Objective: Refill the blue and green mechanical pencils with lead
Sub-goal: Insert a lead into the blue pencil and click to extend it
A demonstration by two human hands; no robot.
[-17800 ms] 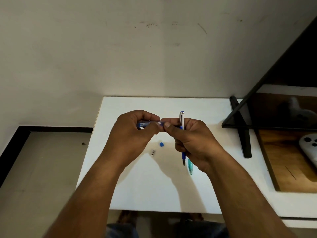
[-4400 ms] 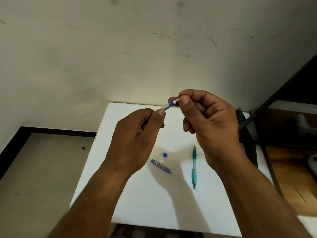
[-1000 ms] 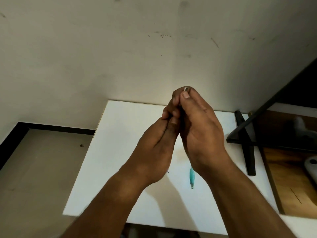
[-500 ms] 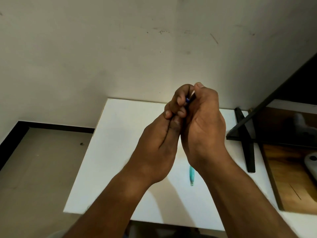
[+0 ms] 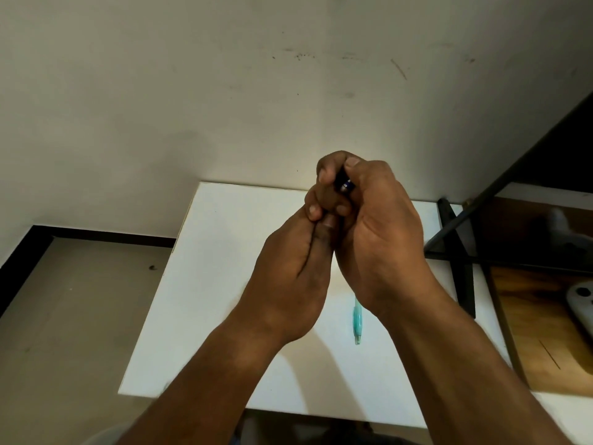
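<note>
- A short stretch of the slim, dark blue mechanical pencil (image 5: 346,185), with a silvery band, is showing just above the middle of the frame; the rest is lying hidden inside the fists.
- The right hand (image 5: 378,239) is curling its fingers round that pencil, with the thumb pressing on top of its end.
- The left hand (image 5: 295,271) is reaching up from below, fingers pressed together and their tips meeting the right hand's knuckles; whether they are pinching the barrel I cannot tell.
- Judging by this, the blue pencil's refill is being closed up or clicked through, with no loose lead in sight.
- The translucent green mechanical pencil (image 5: 357,322) is lying untouched on the flat white table (image 5: 224,284), lower right of centre, partly under the right wrist.
- The next move is likely calling for setting the blue pencil down, picking up the green one, and uncapping its end gently.
- A black angled stand (image 5: 455,252) is standing at the right.
</note>
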